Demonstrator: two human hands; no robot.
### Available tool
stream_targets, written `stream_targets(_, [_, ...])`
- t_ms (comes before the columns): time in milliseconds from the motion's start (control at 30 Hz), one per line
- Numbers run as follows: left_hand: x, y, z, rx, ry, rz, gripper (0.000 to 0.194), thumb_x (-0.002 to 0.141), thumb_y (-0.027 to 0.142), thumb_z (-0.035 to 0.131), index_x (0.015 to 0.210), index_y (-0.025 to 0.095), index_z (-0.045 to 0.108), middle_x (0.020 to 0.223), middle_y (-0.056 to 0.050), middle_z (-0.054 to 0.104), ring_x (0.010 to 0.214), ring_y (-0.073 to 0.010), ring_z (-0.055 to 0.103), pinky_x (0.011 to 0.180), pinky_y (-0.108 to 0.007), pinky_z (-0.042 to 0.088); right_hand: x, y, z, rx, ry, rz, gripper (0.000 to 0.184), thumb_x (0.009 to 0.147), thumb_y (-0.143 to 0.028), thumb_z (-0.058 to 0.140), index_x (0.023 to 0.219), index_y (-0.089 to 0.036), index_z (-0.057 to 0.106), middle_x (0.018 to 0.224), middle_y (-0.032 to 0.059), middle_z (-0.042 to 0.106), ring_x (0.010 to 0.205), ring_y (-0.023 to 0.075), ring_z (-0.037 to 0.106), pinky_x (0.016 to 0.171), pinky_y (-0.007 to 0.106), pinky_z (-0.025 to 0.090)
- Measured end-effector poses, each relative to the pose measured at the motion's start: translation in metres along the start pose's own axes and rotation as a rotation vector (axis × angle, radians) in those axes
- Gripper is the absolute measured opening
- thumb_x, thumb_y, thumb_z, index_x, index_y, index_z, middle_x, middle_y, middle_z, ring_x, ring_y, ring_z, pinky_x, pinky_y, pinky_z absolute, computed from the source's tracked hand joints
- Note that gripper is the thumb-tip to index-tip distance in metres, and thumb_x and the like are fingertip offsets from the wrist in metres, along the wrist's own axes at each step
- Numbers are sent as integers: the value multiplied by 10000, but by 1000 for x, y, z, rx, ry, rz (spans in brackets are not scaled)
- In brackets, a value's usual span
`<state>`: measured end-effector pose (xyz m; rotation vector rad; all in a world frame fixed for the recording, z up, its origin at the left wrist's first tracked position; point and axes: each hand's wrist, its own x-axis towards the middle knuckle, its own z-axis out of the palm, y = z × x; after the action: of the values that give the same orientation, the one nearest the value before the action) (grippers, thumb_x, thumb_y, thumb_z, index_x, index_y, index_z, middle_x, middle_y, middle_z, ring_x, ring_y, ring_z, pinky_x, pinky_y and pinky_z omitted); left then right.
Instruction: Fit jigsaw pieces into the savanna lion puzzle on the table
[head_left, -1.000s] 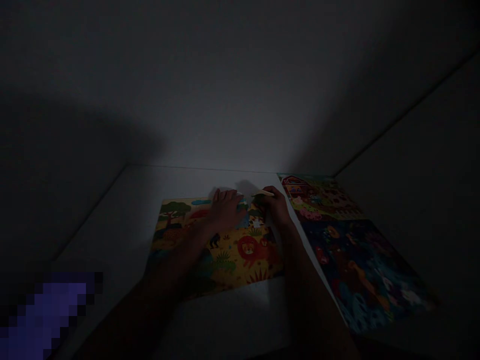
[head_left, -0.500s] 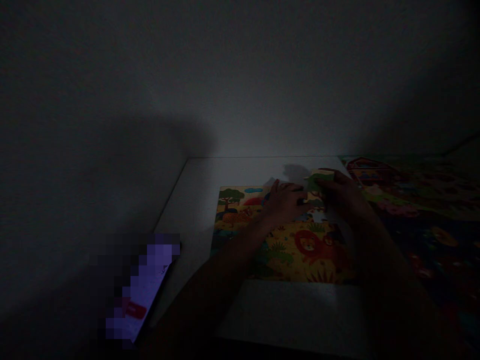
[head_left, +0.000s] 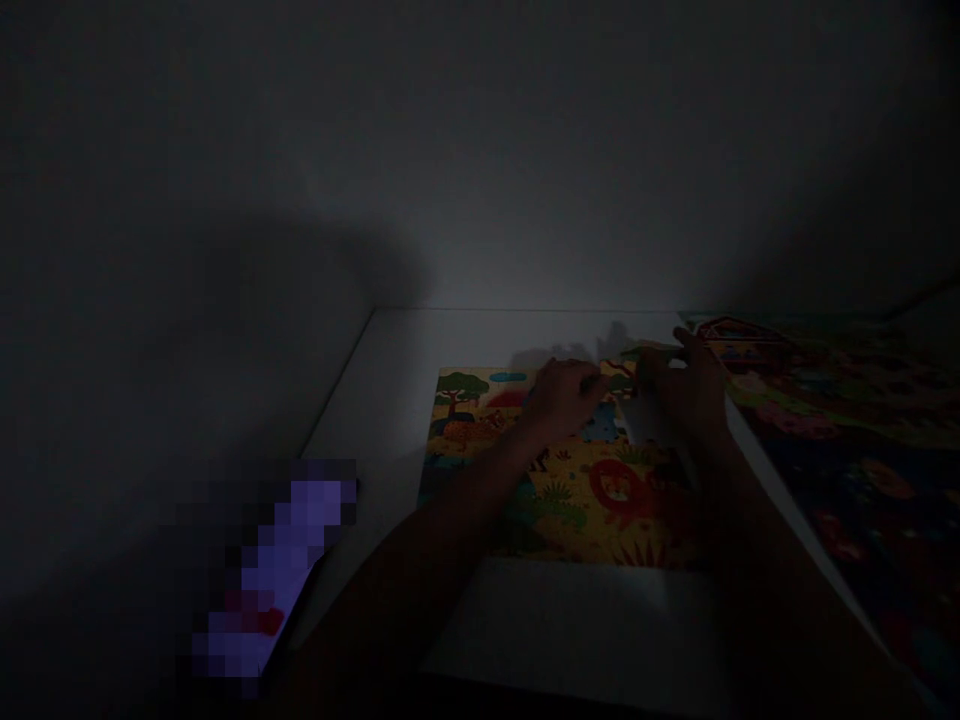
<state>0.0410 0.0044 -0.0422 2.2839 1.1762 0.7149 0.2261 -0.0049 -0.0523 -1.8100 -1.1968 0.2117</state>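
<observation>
A jigsaw puzzle (head_left: 559,540) with savanna animals lies on the white table, its upper right part showing a pale gap. My left hand (head_left: 566,395) rests on the puzzle's top edge, fingers curled together; whatever may be in them is hidden. Just below its fingertips is a blue animal picture (head_left: 600,425). My right hand (head_left: 690,390) is at the upper right corner, one finger raised. Between its thumb and other fingers it pinches a green puzzle piece (head_left: 646,348), seen nearly edge-on. Dim light blurs the fingertips.
To the right lies a large colourful picture (head_left: 810,400) with a red barn, dark in its lower part. A lit phone-like screen (head_left: 292,560), pixelated, is at the lower left. The white table (head_left: 382,400) meets a plain wall (head_left: 525,200) behind.
My left hand's spread fingers have curled together. The green piece in my right hand has tilted flatter, and one finger has lifted. More of the blue animal picture shows between my hands.
</observation>
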Motion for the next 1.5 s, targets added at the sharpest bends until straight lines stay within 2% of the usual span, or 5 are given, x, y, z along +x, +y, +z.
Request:
stream_targets(133, [-1, -3, 4, 26, 24, 26, 258, 992, 340, 474, 983, 208, 695, 1086, -44, 723, 1062, -203, 620, 1073, -410, 375, -3, -7, -11, -123, 77, -121, 557, 818, -513, 603, 1235, -147, 638, 1222, 220, 643, 1184, 393, 577, 985, 561, 453])
stream_targets(333, [-2, -1, 3, 45, 20, 29, 259, 995, 331, 476, 1038, 187, 688, 1140, -47, 700, 1106, -199, 593, 1103, -394, 349, -8, -17, -17, 211, -440, -80, 520, 749, -654, 666, 1008, -207, 726, 843, 74, 718, 769, 235, 670, 713, 364, 542])
stream_targets(467, [-3, 2, 1, 70, -17, 10, 308, 1020, 347, 408, 1119, 203, 661, 1210, -50, 674, 1190, -201, 560, 1170, -428, 276, -11, -16, -14, 285, -555, -58, 528, 666, -673, 734, 885, -192, 715, 729, 40, 691, 653, 182, 623, 610, 298, 506])
stream_targets(867, [-12, 4, 5, 259, -111, 72, 549, 984, 405, 469, 1461, 147, 383, 1459, -115, 502, 1393, -260, 395, 1237, -551, 98, 2, 1, -16, 289, -159, 70, 287, 691, -455, 728, 861, -227, 695, 861, 64, 726, 841, 258, 681, 756, 408, 541])
stream_targets(1500, [-7, 2, 4, 235, -133, 81, 442, 991, 255, 449, 1433, 245, 440, 1417, -66, 531, 1350, -223, 429, 1219, -470, 204, 0, 20, 5, -208, -82, -152, 314, 849, -387, 589, 1035, -158, 696, 1036, 161, 623, 951, 292, 613, 874, 468, 487])
